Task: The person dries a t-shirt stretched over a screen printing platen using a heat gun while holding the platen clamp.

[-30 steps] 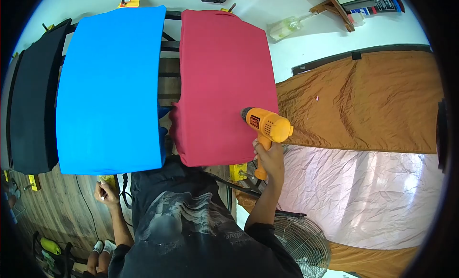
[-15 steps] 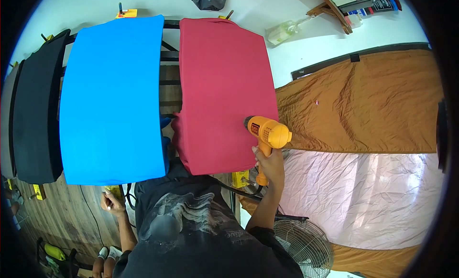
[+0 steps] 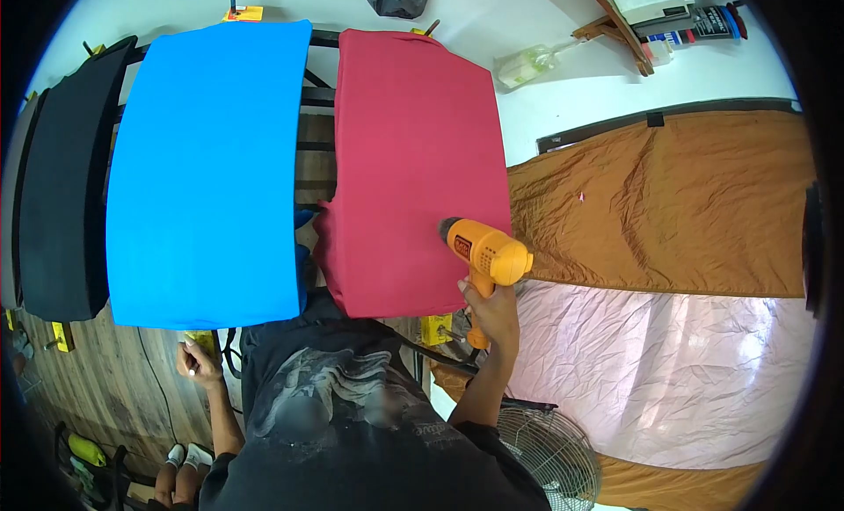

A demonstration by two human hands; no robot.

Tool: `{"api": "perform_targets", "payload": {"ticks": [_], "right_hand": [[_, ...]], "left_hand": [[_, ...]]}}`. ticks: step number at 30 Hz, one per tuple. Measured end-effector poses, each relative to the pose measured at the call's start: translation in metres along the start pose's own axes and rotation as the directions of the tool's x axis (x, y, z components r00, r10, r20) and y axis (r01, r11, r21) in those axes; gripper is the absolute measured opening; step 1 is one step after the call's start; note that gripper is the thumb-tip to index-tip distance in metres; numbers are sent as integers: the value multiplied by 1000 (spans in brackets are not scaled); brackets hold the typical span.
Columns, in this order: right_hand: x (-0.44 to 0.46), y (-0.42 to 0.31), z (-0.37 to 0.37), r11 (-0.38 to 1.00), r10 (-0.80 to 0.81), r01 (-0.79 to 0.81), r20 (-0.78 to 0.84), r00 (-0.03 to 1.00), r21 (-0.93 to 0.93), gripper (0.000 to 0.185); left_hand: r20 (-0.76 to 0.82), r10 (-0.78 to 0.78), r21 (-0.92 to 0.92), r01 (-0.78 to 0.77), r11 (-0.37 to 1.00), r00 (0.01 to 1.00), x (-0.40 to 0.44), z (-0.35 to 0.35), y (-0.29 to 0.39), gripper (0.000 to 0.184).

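In my right hand (image 3: 494, 313) is a yellow heat gun (image 3: 491, 254), gripped by its handle. Its dark nozzle points left over the lower right part of a red cloth (image 3: 413, 159) stretched over a board. My left hand (image 3: 200, 362) has curled fingers and is beside a yellow block (image 3: 201, 340) under the near edge of a board covered in blue cloth (image 3: 207, 177). What those fingers hold, if anything, I cannot make out.
Black-covered boards (image 3: 66, 186) stand left of the blue one. A wire-caged fan (image 3: 554, 458) is at lower right. Brown cloth (image 3: 703, 203) hangs on the right wall. A shelf (image 3: 615, 23) holds bottles. Another person's legs (image 3: 180, 480) show at lower left.
The heat gun has shifted slightly left and closer to me over the red cloth. My left hand stays by the near edge of the blue board. The whole view has tilted slightly.
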State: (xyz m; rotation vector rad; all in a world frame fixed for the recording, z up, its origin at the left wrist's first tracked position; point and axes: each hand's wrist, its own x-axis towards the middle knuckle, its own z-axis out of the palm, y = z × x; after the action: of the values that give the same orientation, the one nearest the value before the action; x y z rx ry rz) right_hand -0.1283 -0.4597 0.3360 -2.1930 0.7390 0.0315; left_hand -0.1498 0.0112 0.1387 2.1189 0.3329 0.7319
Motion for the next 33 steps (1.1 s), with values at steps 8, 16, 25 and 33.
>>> {"api": "perform_targets", "payload": {"ticks": [8,16,25,33], "right_hand": [[-22,4,-3,995,69,-73,52,996,74,24],[-41,16,-4,997,44,-44,9,999,65,25],[-62,23,-9,986,95,-104,70,993,129,24],[-77,37,-7,972,93,-102,52,994,211,20]], "left_hand": [[2,3,-42,-3,999,1000,-4,1,-6,44],[10,-21,-71,22,997,1000,-4,2,-12,45],[20,22,-119,-20,993,1000,-2,2,-4,42],[55,79,-95,-73,993,995,-1,-2,-12,41]]}}
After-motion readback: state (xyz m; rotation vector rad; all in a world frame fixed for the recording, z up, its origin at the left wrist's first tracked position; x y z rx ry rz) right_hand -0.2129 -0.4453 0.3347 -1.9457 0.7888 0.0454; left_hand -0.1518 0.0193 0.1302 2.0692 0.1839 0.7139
